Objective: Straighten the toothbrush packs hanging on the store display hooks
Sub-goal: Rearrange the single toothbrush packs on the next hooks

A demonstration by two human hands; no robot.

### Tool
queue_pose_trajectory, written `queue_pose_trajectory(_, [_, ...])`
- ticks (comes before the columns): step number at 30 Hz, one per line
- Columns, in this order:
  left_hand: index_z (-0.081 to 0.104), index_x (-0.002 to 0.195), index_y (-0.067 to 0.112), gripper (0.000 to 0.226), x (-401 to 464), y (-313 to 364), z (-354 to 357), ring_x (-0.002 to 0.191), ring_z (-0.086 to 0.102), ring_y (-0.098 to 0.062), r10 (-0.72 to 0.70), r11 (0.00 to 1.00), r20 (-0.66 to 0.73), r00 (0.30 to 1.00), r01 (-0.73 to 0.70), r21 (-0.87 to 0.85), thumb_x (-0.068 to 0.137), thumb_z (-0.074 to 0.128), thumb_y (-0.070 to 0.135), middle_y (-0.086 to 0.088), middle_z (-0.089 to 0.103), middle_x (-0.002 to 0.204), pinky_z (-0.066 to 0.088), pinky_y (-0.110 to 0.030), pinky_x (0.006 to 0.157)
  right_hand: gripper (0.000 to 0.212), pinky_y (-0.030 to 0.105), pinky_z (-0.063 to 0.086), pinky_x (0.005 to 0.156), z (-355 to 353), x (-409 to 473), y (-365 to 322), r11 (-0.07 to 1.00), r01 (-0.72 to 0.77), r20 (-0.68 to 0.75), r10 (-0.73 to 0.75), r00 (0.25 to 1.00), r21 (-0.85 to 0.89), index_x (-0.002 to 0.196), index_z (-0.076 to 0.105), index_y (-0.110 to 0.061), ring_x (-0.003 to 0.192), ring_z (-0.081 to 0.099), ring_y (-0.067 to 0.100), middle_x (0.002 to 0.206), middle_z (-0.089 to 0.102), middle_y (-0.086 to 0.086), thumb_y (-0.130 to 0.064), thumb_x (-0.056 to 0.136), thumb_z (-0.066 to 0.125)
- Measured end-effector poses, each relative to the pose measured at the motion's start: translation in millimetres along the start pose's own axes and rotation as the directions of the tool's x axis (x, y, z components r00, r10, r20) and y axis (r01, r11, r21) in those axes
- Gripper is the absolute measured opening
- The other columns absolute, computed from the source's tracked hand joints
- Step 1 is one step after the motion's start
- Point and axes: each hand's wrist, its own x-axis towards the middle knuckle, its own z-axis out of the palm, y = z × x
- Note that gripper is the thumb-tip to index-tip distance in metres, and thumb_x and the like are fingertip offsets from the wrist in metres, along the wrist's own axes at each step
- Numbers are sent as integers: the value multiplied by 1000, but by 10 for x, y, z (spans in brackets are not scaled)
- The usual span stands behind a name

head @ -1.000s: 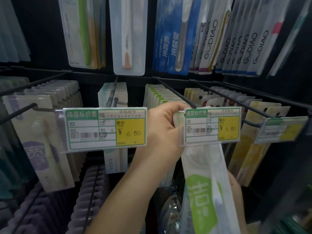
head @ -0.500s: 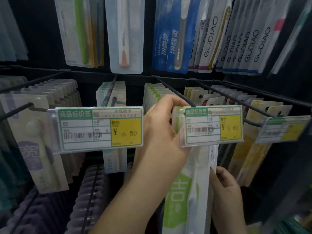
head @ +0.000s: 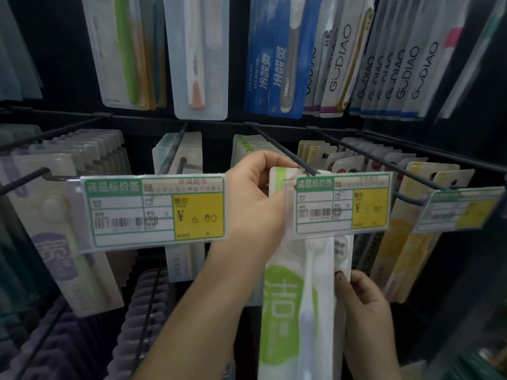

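A white and green toothbrush pack point(head: 288, 311) hangs at the front of a black display hook point(head: 277, 145), just behind the 5.00 price tag point(head: 343, 205). My left hand point(head: 255, 204) pinches the pack's top edge beside the hook's tip. My right hand point(head: 365, 305) grips the pack's right edge lower down, thumb on its front. More green-topped packs point(head: 244, 145) hang further back on the same hook.
A 6.00 price tag point(head: 156, 212) fronts the neighbouring hook to the left, with purple packs point(head: 63, 242) beyond it. Yellow packs point(head: 411, 242) hang to the right. An upper row holds blue packs point(head: 274, 64) and GUDIAO packs point(head: 397, 64). Lower rows sit below.
The front pack has swung from a slant to nearly upright. My right hand rose into view and took hold of its right edge. My left hand stayed at the pack's top.
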Motion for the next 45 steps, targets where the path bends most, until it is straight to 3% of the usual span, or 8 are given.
queue_pose_trajectory(9, [58, 79, 23, 17, 69, -225, -85, 73, 62, -11, 270, 890, -73, 960, -220, 399, 80, 72, 13, 3, 64, 76, 52, -32, 65, 65, 18, 51, 52, -15, -3, -35, 999, 32, -7, -32, 999, -6, 68, 68, -19, 58, 62, 8, 64, 68, 0, -74, 34, 77])
queue_pose_trajectory(12, [59, 85, 25, 16, 74, -261, -95, 77, 62, -6, 296, 875, -76, 952, -238, 421, 80, 73, 18, 6, 64, 82, 55, -29, 66, 24, 13, 49, 52, -46, 4, -86, 997, 67, 12, -66, 998, -38, 67, 65, -11, 56, 60, 2, 61, 68, -3, -31, 80, 70])
queue_pose_trajectory(14, [59, 92, 27, 18, 81, -294, -99, 83, 62, -6, 306, 866, -99, 947, -234, 441, 80, 72, 22, 8, 63, 89, 55, -33, 72, 20, 13, 49, 52, -68, 4, -127, 995, 81, -1, -81, 997, -64, 66, 64, -10, 55, 60, 1, 60, 67, -4, -15, 86, 63])
queue_pose_trajectory(18, [56, 95, 27, 24, 34, -332, -89, 88, 57, -2, 389, 833, -127, 912, -290, 472, 79, 72, 19, 9, 60, 93, 52, -26, 76, 66, 19, 53, 54, -58, -43, -247, 992, 76, 0, -77, 997, -103, 71, 68, -21, 62, 65, 7, 70, 70, 0, -78, 38, 71])
queue_pose_trajectory(26, [52, 95, 7, 19, -309, -598, -31, 85, 43, 1, 691, 678, -193, 697, -532, 507, 80, 64, 2, 11, 40, 90, 37, -11, 78, 67, 16, 51, 52, -50, -113, -330, 999, 50, 6, -49, 999, -6, 66, 69, -24, 59, 64, 5, 67, 70, -2, -76, 24, 76])
queue_pose_trajectory(32, [49, 89, 23, 8, -637, -804, 19, 74, 45, 5, 521, 790, -82, 850, -443, 424, 83, 52, 19, 19, 42, 87, 36, -5, 69, 56, 20, 52, 58, 3, -237, -373, 987, 157, 58, -158, 986, 20, 69, 70, -23, 62, 62, 9, 68, 69, -3, -72, 42, 76])
queue_pose_trajectory(38, [60, 80, 21, 10, -756, -850, -41, 89, 55, 3, 376, 855, -11, 927, -342, 390, 83, 50, 23, 15, 57, 90, 40, -5, 73, 41, 19, 51, 61, 84, -349, -395, 975, 214, 145, -221, 964, 60, 68, 70, -24, 65, 63, 8, 68, 69, -3, -63, 56, 76])
queue_pose_trajectory(45, [70, 86, 28, 11, -864, -770, -170, 73, 66, -1, 76, 992, 58, 995, -82, 99, 77, 65, 25, 13, 72, 80, 50, -13, 65, 40, 20, 52, 61, 78, -448, -402, 980, 198, 225, -197, 954, 18, 69, 69, -25, 65, 64, 11, 70, 69, -2, -63, 57, 75])
